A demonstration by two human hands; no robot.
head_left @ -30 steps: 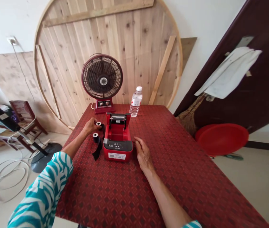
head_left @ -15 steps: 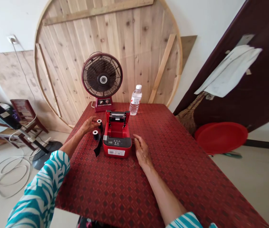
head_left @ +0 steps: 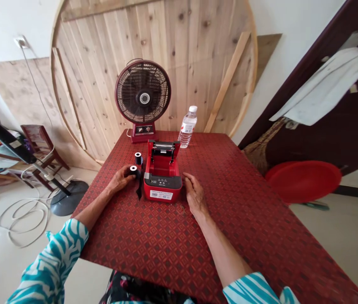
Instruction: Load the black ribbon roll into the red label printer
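A small red label printer (head_left: 162, 195) with a dark grey front panel stands on the table, its lid (head_left: 164, 147) raised and its inside bare. Left of it is a black roll (head_left: 133, 169) with a white end face, a loose black strip hanging down its side. My left hand (head_left: 119, 180) has its fingers closed around the left of this roll. A second black roll (head_left: 138, 159) stands just behind it. My right hand (head_left: 194, 193) rests beside the printer's right side, fingers loosely extended and holding nothing; whether the fingertips touch the casing is unclear.
A dark red fan (head_left: 143, 99) and a clear water bottle (head_left: 186, 128) stand at the back of the patterned red table (head_left: 229, 202). Behind leans a large round wooden board (head_left: 194, 63). A red basin (head_left: 305, 181) is right of the table; a cable (head_left: 17, 242) lies on the left floor.
My left hand has moved from the far roll to the near one, closing its fingers on it. My right hand stays beside the printer. The camera view has shifted slightly.
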